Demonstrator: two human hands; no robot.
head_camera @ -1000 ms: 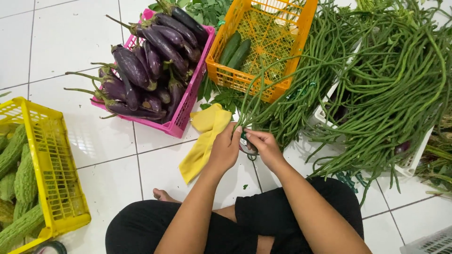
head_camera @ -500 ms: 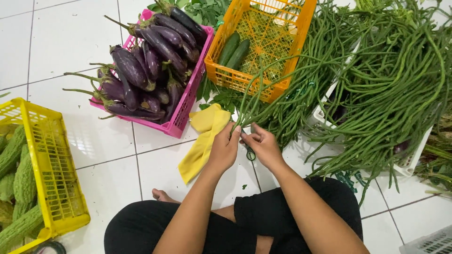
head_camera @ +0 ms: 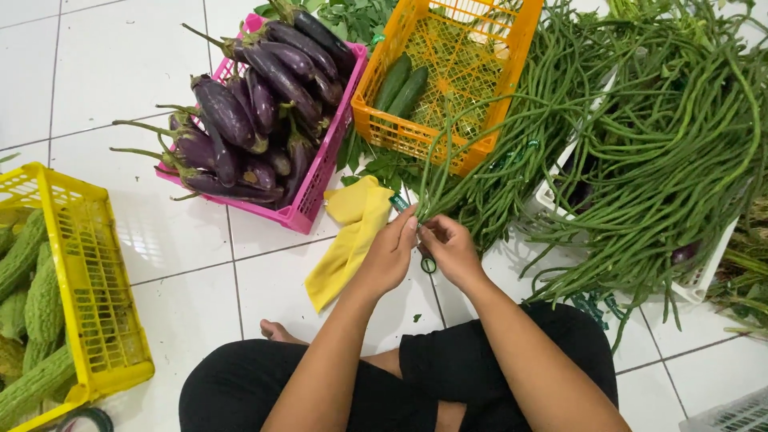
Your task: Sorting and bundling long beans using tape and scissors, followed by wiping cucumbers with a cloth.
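Both hands meet just below the middle of the frame, over the white tiled floor (head_camera: 120, 96). The left hand (head_camera: 390, 254) and the right hand (head_camera: 450, 250) are closed together around the cut ends of a small bundle of long beans (head_camera: 436, 172), whose thin green pods fan upward from the fingers toward the orange crate. Just below the right hand's thumb a small green ring (head_camera: 429, 264) hangs against the floor; what it is made of cannot be told.

Touching the left hand's outer side lies a yellow cloth (head_camera: 352, 240), crumpled at its top and stretching down and left across the tiles. Below the hands are the person's crossed legs in black trousers (head_camera: 264, 388), with bare toes showing at the lower middle.

Directly above the hands stands the orange crate (head_camera: 480, 48), tilted, holding two cucumbers (head_camera: 402, 84) near its left wall. To its left, a pink crate (head_camera: 320, 176) is heaped with purple eggplants (head_camera: 248, 104). On the right, a large heap of long beans (head_camera: 664, 144) spills over a white crate (head_camera: 708, 276). At the left edge sits a yellow crate (head_camera: 88, 264) with bitter gourds (head_camera: 28, 296).
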